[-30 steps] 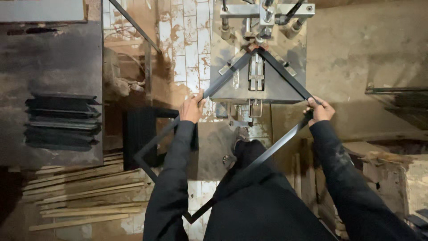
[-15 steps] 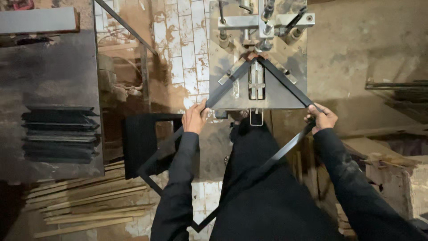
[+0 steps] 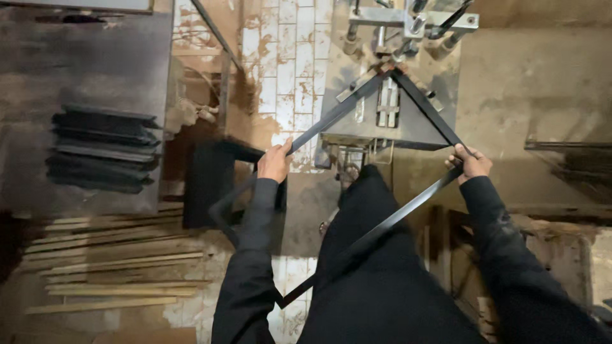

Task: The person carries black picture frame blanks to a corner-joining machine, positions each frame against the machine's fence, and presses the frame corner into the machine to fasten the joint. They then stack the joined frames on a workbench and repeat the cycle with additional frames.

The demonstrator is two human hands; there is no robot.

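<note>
There was only one view, so no part of the scene was shared with a second camera; it came from a camera on the person's head and it looked almost straight down. The lens faced the floor and the machine table point(image 3: 408, 127) in front of the body; the top of the picture was the side far from the person, the bottom was the person's own dark clothing. The camera was near: both sleeves ran up from the lower edge, and the left hand point(image 3: 275, 162) and the right hand point(image 3: 473, 162) were in the middle height of the picture; the tiled floor point(image 3: 287, 70) lay much lower, seen from standing height.
</note>
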